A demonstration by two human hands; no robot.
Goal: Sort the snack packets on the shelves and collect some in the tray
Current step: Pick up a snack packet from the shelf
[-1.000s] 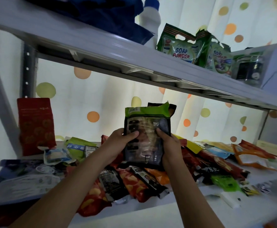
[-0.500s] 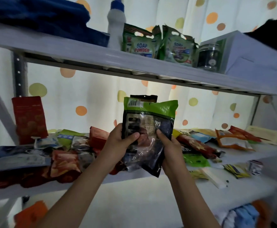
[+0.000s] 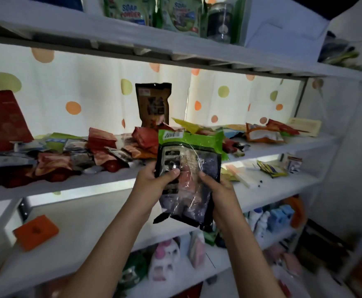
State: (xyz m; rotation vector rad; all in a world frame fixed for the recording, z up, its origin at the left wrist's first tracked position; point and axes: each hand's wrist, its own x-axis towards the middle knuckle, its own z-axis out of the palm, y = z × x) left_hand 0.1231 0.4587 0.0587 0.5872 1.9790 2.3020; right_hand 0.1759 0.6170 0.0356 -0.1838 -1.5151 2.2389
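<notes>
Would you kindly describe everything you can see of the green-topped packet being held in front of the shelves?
The green-topped packet is a flat, glossy plastic pouch with a bright green header band bearing a white barcode label. Below the band the body is dark with a clear window that shows reddish contents; the printing is too blurred to read. It is held roughly upright, slightly tilted, in front of the shelf edge and off the shelf. The left hand grips its left edge with the thumb on the front, and the right hand grips its right edge.
</notes>
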